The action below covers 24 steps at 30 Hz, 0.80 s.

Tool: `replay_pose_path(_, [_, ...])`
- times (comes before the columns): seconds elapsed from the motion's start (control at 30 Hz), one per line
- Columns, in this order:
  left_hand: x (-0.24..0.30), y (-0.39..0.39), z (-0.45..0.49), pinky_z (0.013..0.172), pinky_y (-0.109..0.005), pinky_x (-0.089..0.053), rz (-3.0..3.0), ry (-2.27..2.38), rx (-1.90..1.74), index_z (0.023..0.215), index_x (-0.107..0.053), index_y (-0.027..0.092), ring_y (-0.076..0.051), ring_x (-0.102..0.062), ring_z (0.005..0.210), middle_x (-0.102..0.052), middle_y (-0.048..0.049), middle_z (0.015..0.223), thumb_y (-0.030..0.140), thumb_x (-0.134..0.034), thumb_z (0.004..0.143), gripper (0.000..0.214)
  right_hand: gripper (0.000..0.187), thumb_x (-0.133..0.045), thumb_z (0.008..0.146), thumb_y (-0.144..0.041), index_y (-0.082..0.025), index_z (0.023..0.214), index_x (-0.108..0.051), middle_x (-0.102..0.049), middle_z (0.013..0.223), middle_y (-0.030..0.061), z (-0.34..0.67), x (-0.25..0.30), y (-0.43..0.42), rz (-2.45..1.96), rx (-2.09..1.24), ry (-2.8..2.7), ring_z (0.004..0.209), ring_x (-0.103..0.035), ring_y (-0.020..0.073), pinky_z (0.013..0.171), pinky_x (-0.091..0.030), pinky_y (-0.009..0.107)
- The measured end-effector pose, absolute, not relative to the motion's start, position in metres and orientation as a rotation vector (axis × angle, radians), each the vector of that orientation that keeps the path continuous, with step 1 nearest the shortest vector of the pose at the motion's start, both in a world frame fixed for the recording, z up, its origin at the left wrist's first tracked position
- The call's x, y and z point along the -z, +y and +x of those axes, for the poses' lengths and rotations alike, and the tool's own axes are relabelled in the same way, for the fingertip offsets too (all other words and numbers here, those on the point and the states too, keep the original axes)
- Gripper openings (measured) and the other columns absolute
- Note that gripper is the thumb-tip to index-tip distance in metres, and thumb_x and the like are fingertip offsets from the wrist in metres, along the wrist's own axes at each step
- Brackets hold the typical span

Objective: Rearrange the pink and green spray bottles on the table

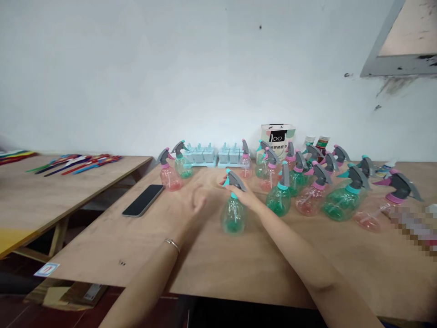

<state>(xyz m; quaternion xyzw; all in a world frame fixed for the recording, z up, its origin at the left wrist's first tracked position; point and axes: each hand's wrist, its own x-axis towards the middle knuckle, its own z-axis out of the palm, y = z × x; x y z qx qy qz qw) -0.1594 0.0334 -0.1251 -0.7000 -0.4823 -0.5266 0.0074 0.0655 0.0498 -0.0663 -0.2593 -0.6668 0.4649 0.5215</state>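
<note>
My right hand (pixel 243 195) grips a clear spray bottle (pixel 234 219) by its grey and turquoise spray head, with green showing in its lower part. The bottle looks upright, in front of me over the middle of the table. To its left is my left hand (pixel 193 203), wearing a bracelet on the wrist; motion blurs it and its fingers are unclear. It is apart from the bottle. Beyond it stand a pink spray bottle (pixel 170 176) and a green spray bottle (pixel 185 168). Several more pink and green spray bottles (pixel 309 200) crowd the right side.
A phone (pixel 143 200) lies on the wooden table (pixel 112 248) at left. Pale blue popsicle moulds (pixel 205 156) and a printed paper bag (pixel 278 139) stand by the wall. Coloured strips (pixel 82 162) lie on another table (pixel 30 196) across a gap.
</note>
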Motion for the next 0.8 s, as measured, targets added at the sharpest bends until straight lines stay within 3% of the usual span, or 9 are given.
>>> replay_pose_path(0.07, [0.109, 0.057, -0.192, 0.112, -0.051, -0.04, -1.646, -1.714, 1.863, 0.126, -0.05, 0.016, -0.032, -0.053, 0.128, -0.057, -0.0176, 0.13, 0.045, -0.057, 0.091, 0.046, 0.028, -0.065, 0.073, -0.033, -0.023, 0.1, -0.065, -0.076, 0.098, 0.0046, 0.072, 0.063, 0.049, -0.537, -1.361, -1.517, 0.103, -0.069, 0.0237, 0.097, -0.051, 0.04])
replay_pose_path(0.2, [0.085, 0.106, -0.251, 0.12, -0.053, -0.029, -1.318, -2.1, 1.786, 0.134, -0.036, 0.005, -0.039, -0.036, 0.143, -0.04, -0.0283, 0.145, 0.031, -0.078, 0.071, 0.08, 0.031, -0.068, 0.064, -0.032, -0.02, 0.093, -0.064, -0.078, 0.091, 0.0067, 0.079, 0.056, 0.043, -0.364, -1.711, -1.355, 0.096, -0.073, 0.0266, 0.085, -0.057, 0.04])
replay_pose_path(0.37, [0.087, 0.132, -0.265, 0.109, -0.057, -0.042, -1.605, -2.243, 1.638, 0.129, -0.042, 0.009, -0.04, -0.052, 0.129, -0.054, -0.0227, 0.134, 0.03, -0.081, 0.067, 0.077, 0.029, -0.066, 0.063, -0.027, -0.019, 0.091, -0.063, -0.077, 0.093, 0.0079, 0.081, 0.049, 0.035, -0.285, -1.798, -1.346, 0.098, -0.073, 0.0277, 0.085, -0.058, 0.042])
replay_pose_path(0.5, [0.109, 0.119, -0.236, 0.109, -0.063, -0.038, -1.569, -2.219, 1.569, 0.124, -0.046, 0.01, -0.044, -0.045, 0.135, -0.051, -0.0237, 0.132, 0.039, -0.082, 0.066, 0.075, 0.034, -0.065, 0.064, -0.025, -0.019, 0.098, -0.064, -0.077, 0.09, 0.0076, 0.087, 0.043, 0.032, -0.271, -1.773, -1.362, 0.095, -0.073, 0.0271, 0.083, -0.058, 0.042])
replay_pose_path(0.67, [0.135, 0.069, -0.194, 0.1, -0.053, -0.049, -2.026, -1.895, 1.54, 0.121, -0.049, 0.017, -0.033, -0.061, 0.112, -0.059, -0.0121, 0.114, 0.054, -0.078, 0.067, 0.071, 0.032, -0.064, 0.063, -0.027, -0.019, 0.094, -0.063, -0.077, 0.092, 0.0083, 0.093, 0.036, 0.029, -0.245, -1.771, -1.39, 0.095, -0.073, 0.0281, 0.081, -0.059, 0.042])
replay_pose_path(0.8, [0.14, 0.022, -0.166, 0.097, -0.053, -0.051, -2.183, -1.719, 1.581, 0.123, -0.047, 0.019, -0.032, -0.064, 0.107, -0.062, -0.0107, 0.111, 0.058, -0.074, 0.071, 0.071, 0.032, -0.063, 0.061, -0.027, -0.019, 0.092, -0.064, -0.077, 0.088, 0.0078, 0.092, 0.033, 0.026, -0.275, -1.737, -1.352, 0.094, -0.073, 0.0288, 0.08, -0.06, 0.043])
